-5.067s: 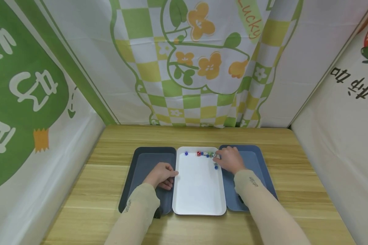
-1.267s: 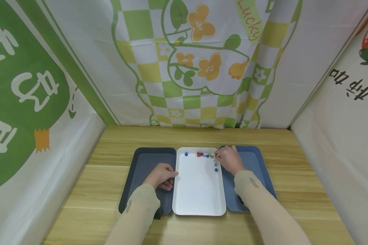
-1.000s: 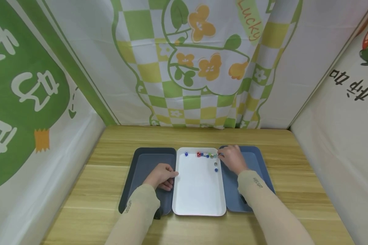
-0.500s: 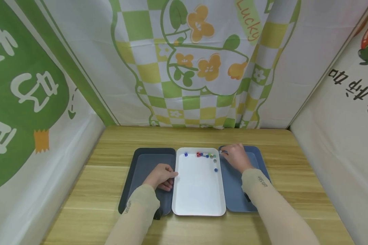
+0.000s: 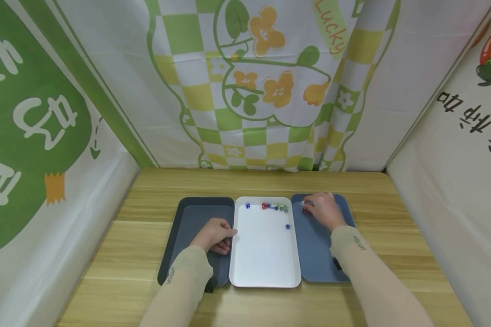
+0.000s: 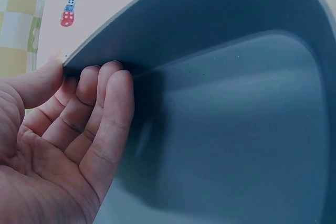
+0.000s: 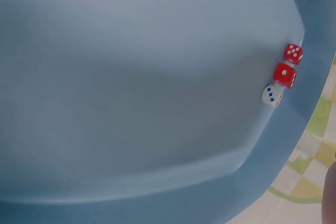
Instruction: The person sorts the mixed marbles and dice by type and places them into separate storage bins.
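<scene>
My right hand [image 5: 325, 210] is over the blue tray [image 5: 319, 254], near its far left corner, with thumb and fingers pinching a small white die [image 5: 303, 203]. Close beneath the fingers a red die [image 5: 305, 210] shows. The right wrist view has a white die [image 7: 271, 95] and two red dice [image 7: 284, 75] in a row along that tray's edge; only one finger [image 7: 329, 195] enters that view. My left hand [image 5: 217, 235] rests at the dark tray's inner side, thumb [image 6: 44, 83] on the rim and other fingers loosely bent, holding nothing.
The white tray [image 5: 265, 259] stands between the dark tray [image 5: 188, 227] and the blue one. Along its far side lie a blue die [image 5: 248, 205], a red die [image 5: 264, 206] and several small dice and beads. A dark blue bead [image 5: 288, 226] lies near its right wall.
My right hand has moved from the white tray's far right corner over to the blue tray, carrying the die. A grey bead has rolled toward the far row. My left hand stays put.
</scene>
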`<state>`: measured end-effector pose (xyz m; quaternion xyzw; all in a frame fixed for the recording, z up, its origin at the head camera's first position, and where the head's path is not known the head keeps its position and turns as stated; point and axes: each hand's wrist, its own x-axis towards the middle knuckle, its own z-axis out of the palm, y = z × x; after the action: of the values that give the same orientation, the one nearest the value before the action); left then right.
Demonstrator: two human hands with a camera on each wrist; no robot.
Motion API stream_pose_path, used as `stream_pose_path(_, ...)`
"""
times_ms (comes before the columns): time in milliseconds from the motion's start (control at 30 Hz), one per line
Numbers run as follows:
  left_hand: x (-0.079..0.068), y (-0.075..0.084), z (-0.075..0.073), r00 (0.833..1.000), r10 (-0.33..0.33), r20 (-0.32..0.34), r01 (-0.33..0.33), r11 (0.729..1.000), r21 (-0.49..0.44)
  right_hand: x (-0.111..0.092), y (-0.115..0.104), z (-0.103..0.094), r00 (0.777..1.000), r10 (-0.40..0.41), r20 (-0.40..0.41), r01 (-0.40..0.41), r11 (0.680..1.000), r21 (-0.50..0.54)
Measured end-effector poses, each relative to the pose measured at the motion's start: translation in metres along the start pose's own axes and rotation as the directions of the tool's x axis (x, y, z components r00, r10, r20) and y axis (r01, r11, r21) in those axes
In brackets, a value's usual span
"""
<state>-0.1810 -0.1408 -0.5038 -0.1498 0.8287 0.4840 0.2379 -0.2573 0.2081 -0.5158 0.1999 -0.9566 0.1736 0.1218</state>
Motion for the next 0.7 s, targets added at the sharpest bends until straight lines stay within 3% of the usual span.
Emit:
stream_pose_path(167,0.0,0.001,0.0,1.0,0.003,0.0,-0.003,1.0,0.0,-0.003,0.005,-0.005,0.998,0.046,0.046,-0.047,0.999,0.005)
stream_pose_path(467,0.0,0.002,0.001,1.0,-0.01,0.001,0.01,1.0,0.0,-0.013,0.02,-0.011,0.996,0.065,0.056,-0.066,0.998,0.003)
stream_pose_path(700,0.0,0.001,0.001,1.0,0.003,0.001,-0.003,1.0,0.001,-0.021,0.031,-0.013,0.997,0.073,0.011,-0.073,0.997,0.024)
